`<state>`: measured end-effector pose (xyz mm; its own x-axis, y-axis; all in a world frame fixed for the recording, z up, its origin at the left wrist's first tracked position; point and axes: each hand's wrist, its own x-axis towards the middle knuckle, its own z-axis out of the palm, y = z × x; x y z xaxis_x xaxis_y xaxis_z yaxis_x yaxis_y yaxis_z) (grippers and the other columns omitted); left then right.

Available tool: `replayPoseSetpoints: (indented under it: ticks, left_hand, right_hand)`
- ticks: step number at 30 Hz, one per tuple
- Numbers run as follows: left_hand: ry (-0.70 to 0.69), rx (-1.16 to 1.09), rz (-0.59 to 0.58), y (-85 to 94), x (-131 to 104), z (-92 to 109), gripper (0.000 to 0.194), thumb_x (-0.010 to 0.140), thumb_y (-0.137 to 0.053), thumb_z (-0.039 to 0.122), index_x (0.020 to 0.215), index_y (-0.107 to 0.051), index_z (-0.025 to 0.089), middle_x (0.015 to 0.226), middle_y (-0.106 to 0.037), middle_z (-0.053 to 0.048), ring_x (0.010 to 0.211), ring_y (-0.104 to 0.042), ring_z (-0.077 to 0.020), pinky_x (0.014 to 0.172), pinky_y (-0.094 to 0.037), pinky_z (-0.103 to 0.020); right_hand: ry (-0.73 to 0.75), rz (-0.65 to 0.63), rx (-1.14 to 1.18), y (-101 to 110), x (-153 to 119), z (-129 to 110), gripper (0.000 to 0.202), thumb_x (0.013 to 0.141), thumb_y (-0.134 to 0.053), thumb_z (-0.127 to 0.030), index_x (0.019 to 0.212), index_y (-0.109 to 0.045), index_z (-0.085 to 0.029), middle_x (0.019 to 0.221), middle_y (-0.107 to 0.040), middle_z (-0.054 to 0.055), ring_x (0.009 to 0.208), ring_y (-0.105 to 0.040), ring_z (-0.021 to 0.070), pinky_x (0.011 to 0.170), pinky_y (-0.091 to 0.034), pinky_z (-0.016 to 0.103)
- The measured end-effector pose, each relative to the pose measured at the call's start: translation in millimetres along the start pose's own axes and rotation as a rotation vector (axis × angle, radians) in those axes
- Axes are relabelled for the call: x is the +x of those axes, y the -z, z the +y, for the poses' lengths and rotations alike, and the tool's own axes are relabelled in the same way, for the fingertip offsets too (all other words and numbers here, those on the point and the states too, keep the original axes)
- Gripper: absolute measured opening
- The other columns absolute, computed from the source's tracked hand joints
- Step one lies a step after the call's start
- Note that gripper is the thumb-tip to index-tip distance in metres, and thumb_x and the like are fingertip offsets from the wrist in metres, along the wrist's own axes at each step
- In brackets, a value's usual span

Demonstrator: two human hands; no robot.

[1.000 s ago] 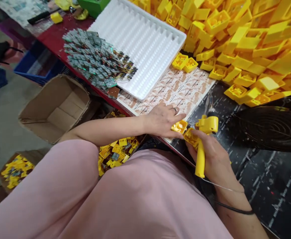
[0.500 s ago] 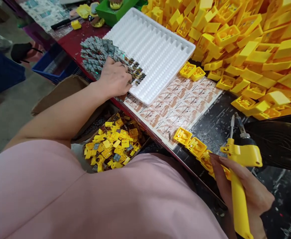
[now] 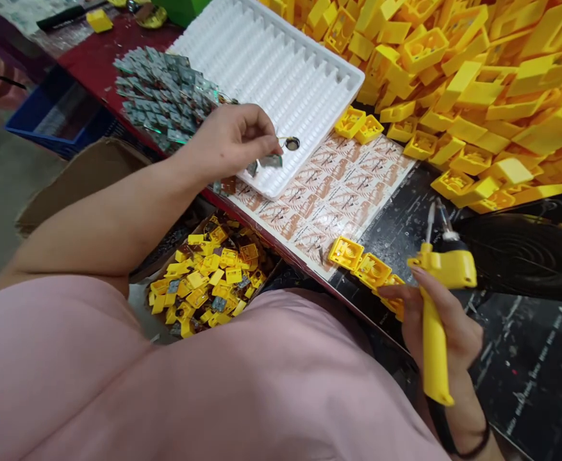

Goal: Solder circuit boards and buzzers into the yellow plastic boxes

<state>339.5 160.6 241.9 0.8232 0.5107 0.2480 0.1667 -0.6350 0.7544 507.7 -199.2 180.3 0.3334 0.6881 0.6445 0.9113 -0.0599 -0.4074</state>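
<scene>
My left hand (image 3: 242,137) is closed in a pinch on a small circuit board (image 3: 271,161), from which thin wires run to a round black part (image 3: 292,143). Below it lies the white ridged foam tray (image 3: 304,83), and to its left a dense pile of similar circuit boards (image 3: 160,93). At the lower right, my right hand (image 3: 441,320) grips a yellow soldering gun (image 3: 435,339) whose metal tip points up and away. Its fingertips are close to a row of open yellow plastic housings (image 3: 371,270) along the table edge; the fingers cover part of that row.
A large heap of yellow housings (image 3: 492,96) fills the back right. Two more housings (image 3: 350,121) sit beside the tray on a printed sheet (image 3: 331,186). Under the table edge is a box of small yellow parts (image 3: 208,275). A blue crate (image 3: 45,121) stands at left.
My left hand has come away from the board pile toward the right, bringing a wired circuit board over the tray. My right hand still holds the soldering gun. The whole view has shifted slightly.
</scene>
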Motion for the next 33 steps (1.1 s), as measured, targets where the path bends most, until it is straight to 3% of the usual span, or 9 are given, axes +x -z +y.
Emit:
replayPoseSetpoints:
  ticks: [4,8,10,13,16,20,25,29,33]
  left_hand:
    - [0.076,-0.236,-0.095,-60.3,-1.2,13.9,0.038,0.082,-0.074,0.055,0.083,-0.058,0.020,0.077,-0.074,-0.005,0.072,-0.068,-0.0161,0.066,-0.052,-0.032]
    - [0.073,-0.446,-0.176,-112.1,-6.4,28.9,0.031,0.084,-0.069,0.048,0.085,-0.055,0.020,0.079,-0.071,-0.003,0.079,-0.071,-0.0156,0.071,-0.057,-0.029]
    - [0.073,-0.543,-0.215,-128.9,-11.3,37.3,0.027,0.085,-0.069,0.044,0.085,-0.056,0.020,0.081,-0.072,-0.002,0.080,-0.073,-0.0150,0.074,-0.059,-0.028]
    - [0.113,-0.717,-0.244,-142.8,-19.4,46.6,0.023,0.085,-0.072,0.036,0.088,-0.056,0.020,0.083,-0.075,-0.001,0.083,-0.076,-0.0149,0.078,-0.061,-0.027]
    - [0.191,-0.872,-0.247,-148.3,-26.5,48.3,0.032,0.080,-0.079,0.033,0.099,-0.056,0.020,0.082,-0.077,0.000,0.090,-0.079,-0.0169,0.083,-0.062,-0.027]
    - [0.232,-0.907,-0.307,-153.5,-33.9,44.9,0.045,0.078,-0.086,0.042,0.109,-0.062,0.019,0.092,-0.081,-0.005,0.098,-0.080,-0.0197,0.090,-0.063,-0.030]
    - [0.210,-0.839,-0.289,-155.0,-33.8,46.3,0.044,0.079,-0.085,0.051,0.101,-0.073,0.015,0.091,-0.081,-0.007,0.091,-0.079,-0.0198,0.086,-0.064,-0.030]
    - [0.153,-0.606,-0.261,-128.7,-26.6,46.1,0.028,0.084,-0.075,0.042,0.090,-0.075,0.014,0.081,-0.078,-0.004,0.077,-0.076,-0.0157,0.075,-0.062,-0.026]
    - [0.050,-0.211,-0.361,-99.0,-25.8,38.5,0.019,0.082,-0.066,0.031,0.085,-0.077,0.016,0.080,-0.078,-0.001,0.078,-0.074,-0.0137,0.076,-0.056,-0.023]
  right_hand:
    - [-0.114,-0.064,0.045,-20.4,15.0,-21.2,0.016,0.097,-0.070,-0.027,0.113,-0.068,-0.025,0.096,-0.081,0.001,0.077,-0.079,0.0180,0.068,-0.066,0.023]
    - [-0.309,-0.061,0.224,-42.2,24.3,-25.9,0.046,0.088,-0.078,-0.056,0.116,-0.059,-0.025,0.112,-0.078,0.006,0.098,-0.079,0.0212,0.082,-0.067,0.032]
    - [-0.382,-0.051,0.308,-48.6,27.1,-25.7,0.048,0.088,-0.078,-0.057,0.116,-0.054,-0.027,0.108,-0.078,0.003,0.096,-0.079,0.0205,0.081,-0.067,0.033]
    - [-0.450,-0.051,0.362,-50.4,28.8,-26.7,0.034,0.095,-0.072,-0.041,0.117,-0.048,-0.028,0.094,-0.077,-0.002,0.081,-0.078,0.0167,0.076,-0.064,0.029]
    - [-0.432,0.008,0.315,-47.9,28.2,-28.3,0.029,0.096,-0.068,-0.030,0.116,-0.048,-0.029,0.088,-0.076,-0.004,0.075,-0.077,0.0145,0.072,-0.062,0.026]
    - [-0.321,0.073,0.191,-47.9,27.5,-29.8,0.026,0.096,-0.068,-0.025,0.115,-0.050,-0.029,0.091,-0.076,-0.005,0.075,-0.076,0.0126,0.072,-0.061,0.024]
    - [-0.163,0.074,0.046,-49.4,28.1,-31.2,0.026,0.097,-0.067,-0.019,0.116,-0.053,-0.030,0.091,-0.076,-0.006,0.076,-0.076,0.0120,0.073,-0.060,0.023]
    - [-0.129,0.010,-0.017,-43.6,25.1,-23.1,0.030,0.097,-0.071,-0.028,0.121,-0.054,-0.029,0.105,-0.077,0.000,0.087,-0.077,0.0161,0.083,-0.062,0.029]
    - [-0.053,-0.211,-0.120,-42.5,19.7,-11.0,0.044,0.096,-0.070,-0.050,0.128,-0.052,-0.027,0.121,-0.075,0.009,0.110,-0.073,0.0260,0.108,-0.055,0.046]
